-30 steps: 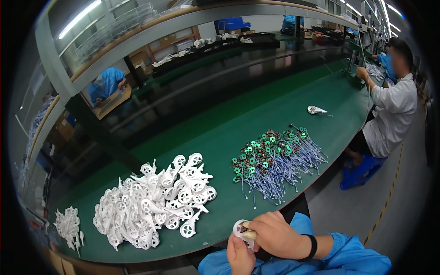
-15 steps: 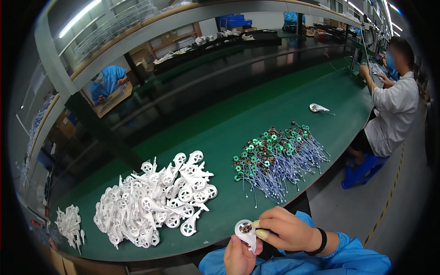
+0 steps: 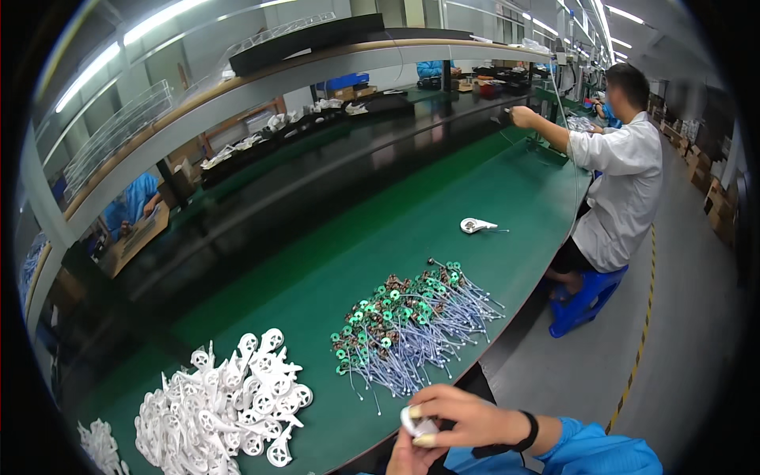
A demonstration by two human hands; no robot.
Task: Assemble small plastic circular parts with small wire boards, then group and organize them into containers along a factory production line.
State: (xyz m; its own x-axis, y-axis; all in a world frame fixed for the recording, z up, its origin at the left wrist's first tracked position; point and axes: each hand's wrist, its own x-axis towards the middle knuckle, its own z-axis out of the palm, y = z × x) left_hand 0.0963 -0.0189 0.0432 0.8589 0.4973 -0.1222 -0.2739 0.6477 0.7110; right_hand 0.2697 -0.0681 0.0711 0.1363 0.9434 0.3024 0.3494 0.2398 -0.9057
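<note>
At the lower edge, past the table's front rim, my left hand [image 3: 408,457] grips a white round plastic housing [image 3: 409,423] from below. My right hand [image 3: 463,417], a black band at its wrist, closes thumb and forefinger on the same piece from the right. Pale yellowish covers sit on those fingertips. The housing is tilted and partly hidden by the fingers, so its inside cannot be made out. Nearest on the table lies a heap of small green ring-shaped parts with bluish wires [image 3: 416,324]. Left of it is a large pile of white housings [image 3: 218,404].
A smaller pile of white pieces [image 3: 101,449] lies far left. One separate housing with a wire [image 3: 476,226] rests farther up the green table [image 3: 380,245]. On the right a co-worker in white [image 3: 621,170] sits on a blue stool [image 3: 586,301]. A dark strip runs behind the table.
My view has swung up and to the right. The housing has turned in my hands, and its brown inner part no longer shows. The co-worker's arm now stretches forward.
</note>
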